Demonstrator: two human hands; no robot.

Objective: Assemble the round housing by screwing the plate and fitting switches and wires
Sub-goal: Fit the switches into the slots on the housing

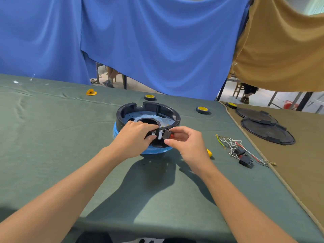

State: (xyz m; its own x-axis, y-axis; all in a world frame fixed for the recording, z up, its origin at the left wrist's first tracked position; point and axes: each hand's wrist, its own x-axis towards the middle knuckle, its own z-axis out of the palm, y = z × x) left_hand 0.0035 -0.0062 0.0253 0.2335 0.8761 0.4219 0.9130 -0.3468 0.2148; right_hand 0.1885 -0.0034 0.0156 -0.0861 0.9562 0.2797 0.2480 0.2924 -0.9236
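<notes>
a: what do you have closest to you?

b: my two bare forearms reach in over the green-clothed counter [52, 137]. my left hand [135, 135] grips the near wall of the round housing [149, 109], fingers [150, 127] curled over the rim and thumb on the outside. my right hand [187, 144] pinches a black rocker switch [167, 135] with a red tip between thumb and forefinger.

a: where is the switch against the housing?

b: right at the near wall, touching it, just beside my left thumb. i cannot tell whether it is seated in its opening.

a: and the housing itself?

b: mid-counter, sitting on a blue base [154, 151]. inside lies the plate [140, 115], bluish and flat, with a round hole in its middle.

a: what's to the right?

b: a yellow tip [209, 152] shows behind my right wrist; i cannot tell what it is. further right lies a wire bundle [228, 142], white, red and green-yellow, with a loose switch [245, 161] at its near end.

a: further back?

b: two black round covers [268, 131] overlap on a tan cloth. three tape rolls [149, 97] sit along the far edge, a small orange-yellow scrap [91, 92] to the far left. a blue curtain [157, 41] hangs behind.
</notes>
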